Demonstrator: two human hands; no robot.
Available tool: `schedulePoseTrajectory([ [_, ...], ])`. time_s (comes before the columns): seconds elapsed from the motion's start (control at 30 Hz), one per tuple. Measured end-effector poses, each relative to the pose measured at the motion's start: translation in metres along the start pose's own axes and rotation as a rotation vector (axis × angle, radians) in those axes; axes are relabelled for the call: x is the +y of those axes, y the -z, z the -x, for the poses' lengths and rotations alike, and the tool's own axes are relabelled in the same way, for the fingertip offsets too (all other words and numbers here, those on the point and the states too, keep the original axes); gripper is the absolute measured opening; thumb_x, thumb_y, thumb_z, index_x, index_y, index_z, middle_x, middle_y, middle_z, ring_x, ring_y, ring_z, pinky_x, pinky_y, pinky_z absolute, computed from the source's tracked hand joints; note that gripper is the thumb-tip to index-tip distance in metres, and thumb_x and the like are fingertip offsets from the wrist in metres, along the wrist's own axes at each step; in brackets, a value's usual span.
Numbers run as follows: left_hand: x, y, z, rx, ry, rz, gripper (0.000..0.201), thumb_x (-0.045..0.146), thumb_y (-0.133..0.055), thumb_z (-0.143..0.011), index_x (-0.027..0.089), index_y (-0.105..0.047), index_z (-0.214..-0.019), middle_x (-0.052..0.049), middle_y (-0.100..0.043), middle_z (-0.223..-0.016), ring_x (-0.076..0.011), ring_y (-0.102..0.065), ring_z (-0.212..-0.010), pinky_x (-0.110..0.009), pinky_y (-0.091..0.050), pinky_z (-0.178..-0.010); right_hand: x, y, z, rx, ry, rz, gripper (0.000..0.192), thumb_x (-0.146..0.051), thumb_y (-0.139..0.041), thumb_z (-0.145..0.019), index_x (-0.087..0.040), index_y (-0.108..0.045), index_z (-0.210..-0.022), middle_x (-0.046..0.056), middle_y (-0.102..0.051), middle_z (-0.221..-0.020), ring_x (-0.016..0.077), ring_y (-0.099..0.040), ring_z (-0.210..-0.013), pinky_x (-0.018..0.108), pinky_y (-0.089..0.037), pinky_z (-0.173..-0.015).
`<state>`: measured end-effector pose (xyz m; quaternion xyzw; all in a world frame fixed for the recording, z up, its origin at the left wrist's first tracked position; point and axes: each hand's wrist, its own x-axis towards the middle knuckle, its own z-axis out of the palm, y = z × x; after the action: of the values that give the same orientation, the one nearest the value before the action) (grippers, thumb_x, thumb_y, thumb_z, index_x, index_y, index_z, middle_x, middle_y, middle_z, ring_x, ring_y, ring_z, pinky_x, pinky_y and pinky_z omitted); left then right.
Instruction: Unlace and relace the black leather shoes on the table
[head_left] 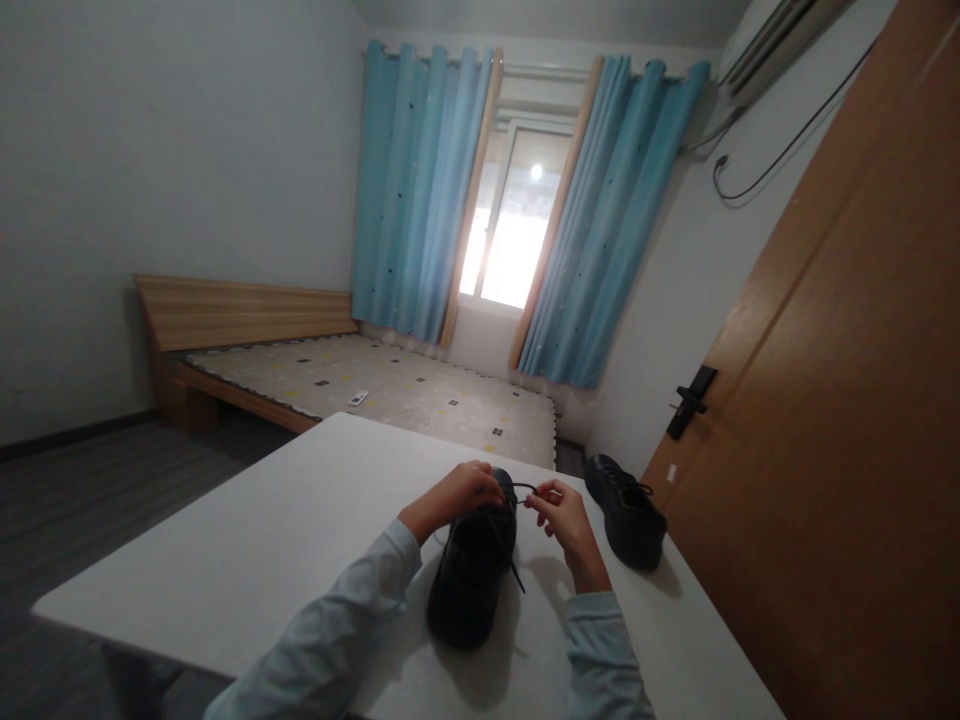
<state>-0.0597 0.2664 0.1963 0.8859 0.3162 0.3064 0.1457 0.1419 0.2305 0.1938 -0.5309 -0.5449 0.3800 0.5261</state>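
Head cam: black shoe (471, 575) sits near-centre on the white table (247, 560), toe toward cam. Left hand (459, 495) and right hand (561, 515) both pinch the lace (523, 492) at its far end. Risk: lace slips from the pinch, or a tug drags the shoe. 2nd shoe (626, 510) far right near the edge, could get knocked off. No containers visible.

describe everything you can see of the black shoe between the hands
The black shoe is dark, smooth and leather-like, lying flat on the white table with one end toward the camera. Thin black laces run from its far end, one trailing over its side. The left hand rests on its far end; the right hand pinches a lace beside it.
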Motion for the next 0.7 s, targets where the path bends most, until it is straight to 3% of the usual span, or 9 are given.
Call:
schedulePoseTrajectory([
  [0.7,0.0020,-0.0005,-0.0003,-0.010,-0.004,-0.029,0.015,0.027,-0.061,-0.081,0.022,-0.073,-0.088,-0.003,-0.060,-0.081,-0.0126,-0.055,-0.076,-0.020,-0.039,-0.069,0.0037,-0.0015,0.0000,-0.054,0.028,0.045,0.022,-0.029,-0.069,-0.056,-0.016,-0.053,-0.064,0.001,-0.065,-0.054,0.0075,-0.045,-0.035,0.015,-0.025,-0.028],
])
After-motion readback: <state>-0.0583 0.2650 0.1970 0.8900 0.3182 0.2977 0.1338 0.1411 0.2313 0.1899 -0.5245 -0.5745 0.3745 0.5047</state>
